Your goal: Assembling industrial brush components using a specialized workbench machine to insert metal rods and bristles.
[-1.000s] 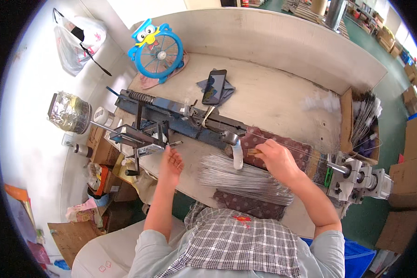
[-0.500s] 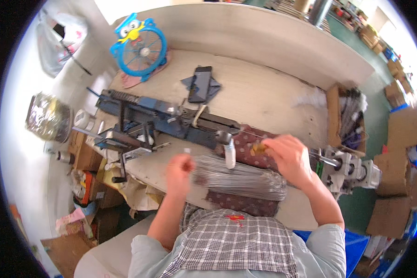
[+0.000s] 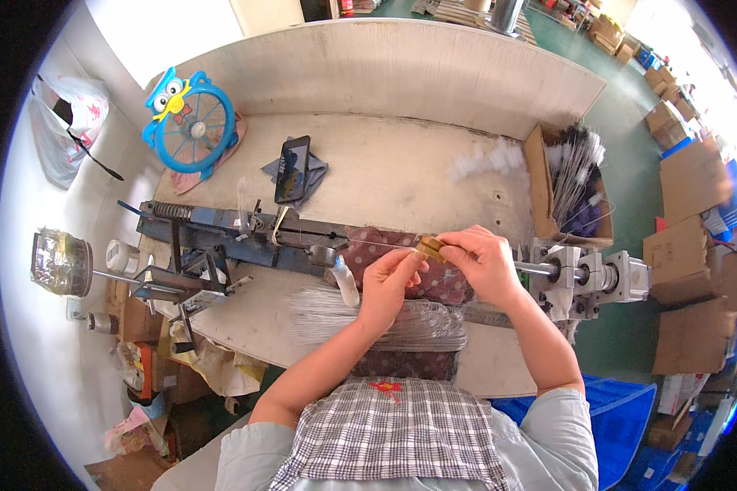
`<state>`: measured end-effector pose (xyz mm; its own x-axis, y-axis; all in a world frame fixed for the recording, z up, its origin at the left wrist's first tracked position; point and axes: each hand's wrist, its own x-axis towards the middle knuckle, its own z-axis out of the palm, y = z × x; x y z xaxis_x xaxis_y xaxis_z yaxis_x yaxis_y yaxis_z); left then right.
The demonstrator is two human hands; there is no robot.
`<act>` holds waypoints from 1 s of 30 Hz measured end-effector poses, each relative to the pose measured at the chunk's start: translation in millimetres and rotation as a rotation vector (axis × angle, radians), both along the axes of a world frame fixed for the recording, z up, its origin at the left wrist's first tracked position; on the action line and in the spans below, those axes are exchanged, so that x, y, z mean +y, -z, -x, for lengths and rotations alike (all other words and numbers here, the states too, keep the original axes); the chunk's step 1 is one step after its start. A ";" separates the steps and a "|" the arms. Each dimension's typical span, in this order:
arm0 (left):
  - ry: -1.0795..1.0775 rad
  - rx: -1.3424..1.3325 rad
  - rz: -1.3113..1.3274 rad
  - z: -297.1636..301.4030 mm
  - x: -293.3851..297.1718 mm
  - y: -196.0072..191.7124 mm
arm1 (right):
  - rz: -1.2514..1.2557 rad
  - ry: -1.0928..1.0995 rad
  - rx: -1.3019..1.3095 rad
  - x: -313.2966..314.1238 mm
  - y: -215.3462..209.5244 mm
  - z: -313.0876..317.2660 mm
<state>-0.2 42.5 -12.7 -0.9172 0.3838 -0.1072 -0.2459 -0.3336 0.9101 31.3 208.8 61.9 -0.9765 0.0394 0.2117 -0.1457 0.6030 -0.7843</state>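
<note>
My right hand [image 3: 481, 260] pinches a small brass-coloured block [image 3: 431, 247] between thumb and fingers. Against the block's left side, the fingertips of my left hand [image 3: 387, 286] are pressed together; what they hold is hidden. A thin metal wire [image 3: 378, 241] runs from the long dark metal bench fixture [image 3: 303, 236] toward the block. Below my hands lies a thick bundle of thin metal wires [image 3: 418, 327], on a dark red dotted cloth [image 3: 401, 365]. A small white bottle [image 3: 345, 283] with a dark top stands left of my left hand.
A metal shaft assembly [image 3: 581, 274] sits at the table's right edge. Behind it is a cardboard box [image 3: 540, 176] of wires. Farther back lie a phone [image 3: 292, 169] on a cloth and a blue toy-like wheel [image 3: 192, 131]. A lever frame [image 3: 180, 282] stands at left.
My left hand has moved right and up to meet the right hand at the brass-coloured block. The right hand still holds the block. The whole view has shifted.
</note>
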 end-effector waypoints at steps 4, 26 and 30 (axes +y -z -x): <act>-0.018 -0.037 -0.049 -1.5 2.3 4.6 | 0.003 -0.092 0.022 6.8 3.4 -2.2; -0.164 -0.210 -0.025 5.6 -46.4 -14.7 | -0.097 -0.195 -0.154 -49.7 -0.2 52.0; -0.102 -0.339 -0.108 8.8 -45.2 -31.3 | -0.178 -0.137 0.007 -55.9 11.3 50.1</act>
